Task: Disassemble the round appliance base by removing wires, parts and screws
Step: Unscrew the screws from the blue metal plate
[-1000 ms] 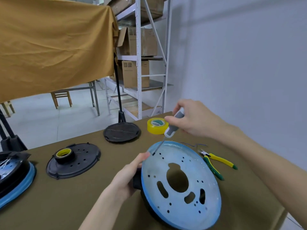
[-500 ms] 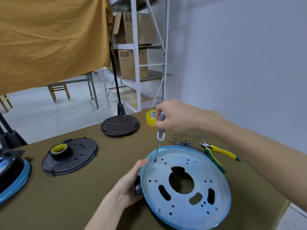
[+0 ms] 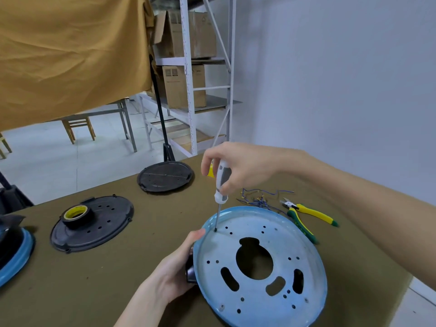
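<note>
Blue, our round base (image 3: 259,263) lies at 5 o'clock on the tabletop (image 3: 118,267). Our left hand (image 3: 174,270) grips its 9 o'clock edge; our right hand (image 3: 245,168) wraps a screwdriver (image 3: 221,185), tip in a rim hole. Wires (image 3: 259,199) and pliers (image 3: 304,215) lie at 1 o'clock.

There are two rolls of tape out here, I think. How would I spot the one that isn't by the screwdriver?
Start at the olive-covered table and look to its left half, where a black round cover lies flat. The black tape roll sits on top of that cover, near its left edge. Its yellow inner core and black outside set it apart from the yellow tape roll, which is mostly hidden behind the right hand.
</note>
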